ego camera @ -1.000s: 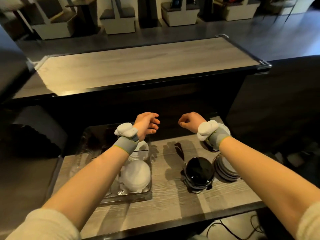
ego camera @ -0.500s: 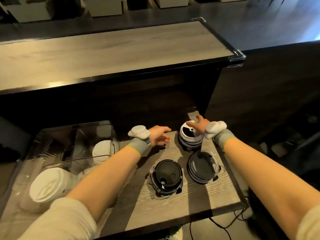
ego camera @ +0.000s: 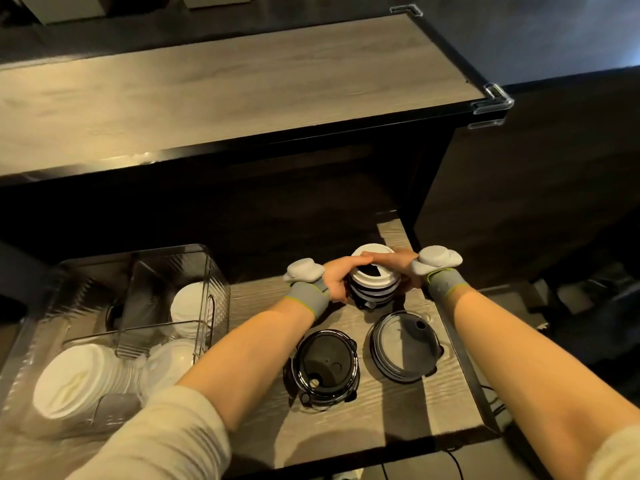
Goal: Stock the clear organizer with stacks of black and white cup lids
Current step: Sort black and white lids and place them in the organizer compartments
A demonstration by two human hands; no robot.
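A mixed stack of lids (ego camera: 374, 285), white on top and black beneath, stands at the back of the low wooden shelf (ego camera: 388, 410). My left hand (ego camera: 337, 278) wraps its left side and my right hand (ego camera: 398, 268) wraps its right side, fingertips meeting over the top. Nearer me stand a stack of black lids (ego camera: 325, 367) and a flatter dark stack (ego camera: 403, 346). The clear organizer (ego camera: 204, 258) sits at the left, holding several white lid stacks (ego camera: 74, 379), one lying on its side.
A long wooden counter (ego camera: 225, 98) with clear corner guards runs above and behind the shelf. A dark cabinet wall rises just right of the shelf. Cables (ego camera: 453, 460) trail on the floor below the front edge.
The view has tilted down and to the right. Both hands went from hovering apart to closing around the white-topped stack at the back of the shelf.
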